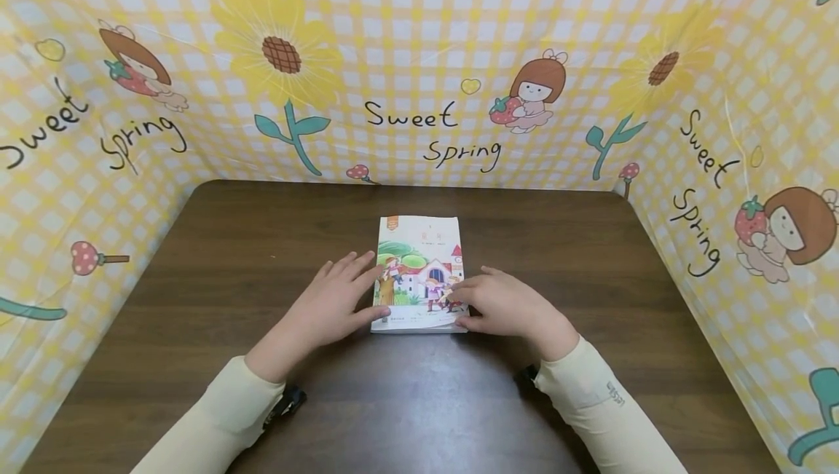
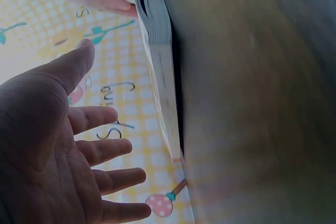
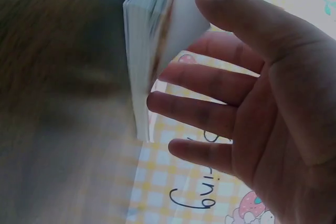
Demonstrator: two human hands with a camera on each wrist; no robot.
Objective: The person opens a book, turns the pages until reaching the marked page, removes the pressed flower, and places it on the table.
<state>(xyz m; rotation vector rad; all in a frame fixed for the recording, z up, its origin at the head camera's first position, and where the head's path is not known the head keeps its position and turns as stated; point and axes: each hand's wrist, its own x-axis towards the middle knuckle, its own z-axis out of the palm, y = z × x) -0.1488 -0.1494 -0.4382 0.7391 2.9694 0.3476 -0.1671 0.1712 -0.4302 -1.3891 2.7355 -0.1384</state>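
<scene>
A book [image 1: 419, 248] with a colourful illustrated cover lies on the table. My left hand [image 1: 334, 301] is spread beside its left edge, thumb over the lower left corner of the cover; in the left wrist view the fingers of the left hand [image 2: 50, 145] look loosely stretched. At the lower right corner, my right hand [image 1: 507, 305] holds the cover between thumb and fingers. Seen from the right wrist, the cover [image 3: 186, 22] stands a little off the pages, the thumb of the right hand [image 3: 273, 108] at its edge and the index fingertip hidden behind it.
The brown wooden table [image 1: 419, 401] extends around the book. A yellow checked cloth [image 1: 406, 37] with printed flowers and lettering hangs behind and along both sides. Dark straps [image 1: 285, 405] show at the wrists, below cream sleeves [image 1: 219, 416].
</scene>
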